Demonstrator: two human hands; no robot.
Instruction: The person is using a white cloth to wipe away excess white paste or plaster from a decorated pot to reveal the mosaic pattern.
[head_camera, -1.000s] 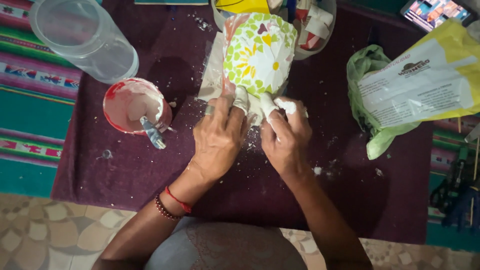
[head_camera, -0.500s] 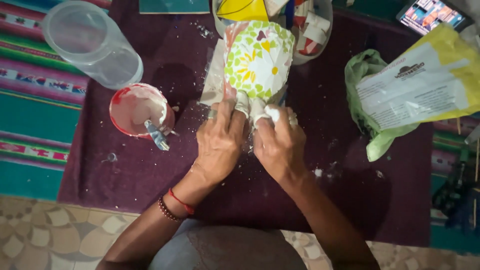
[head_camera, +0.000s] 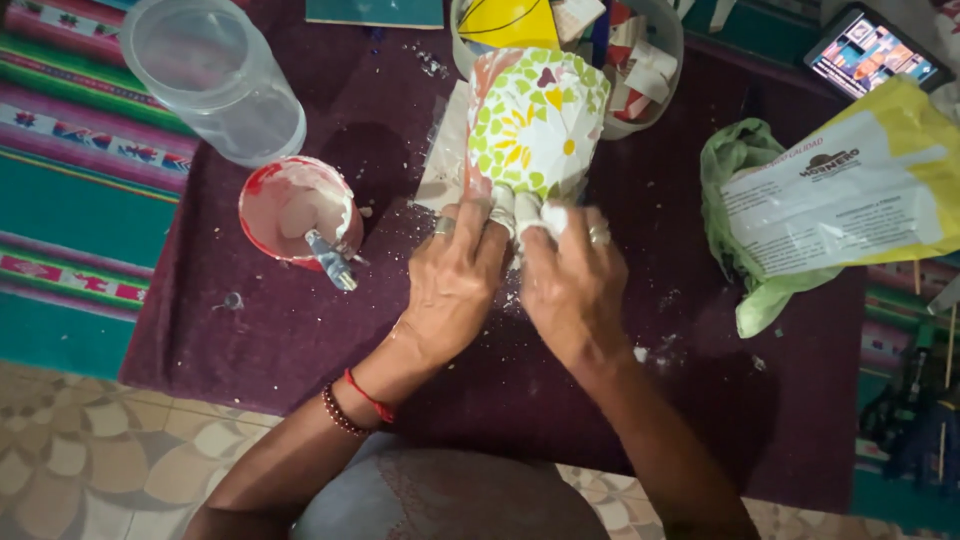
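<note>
We see a rounded object covered in a mosaic of green, white and yellow tile pieces lying near the top middle of a dark purple cloth, its lower end taken up by both hands. The left hand, with a ring on one finger and red and beaded bracelets at the wrist, has its fingers curled against the lower left edge of the mosaic piece, closed on it. The right hand, also ringed, presses a small white wad against the same lower edge; its fingers are bent around the wad, and the two hands touch each other there. White crumbs and smears lie on the cloth just below and beside the hands. To the left of the hands stands a small red cup coated inside with white paste, a pale tool resting in it and sticking out over its rim. Further up left lies a clear plastic jar. Behind the mosaic piece sits a bowl of coloured tile scraps. Off to the right we find a yellow and white printed bag on a crumpled green plastic bag, and a lit phone screen in the top right corner.
</note>
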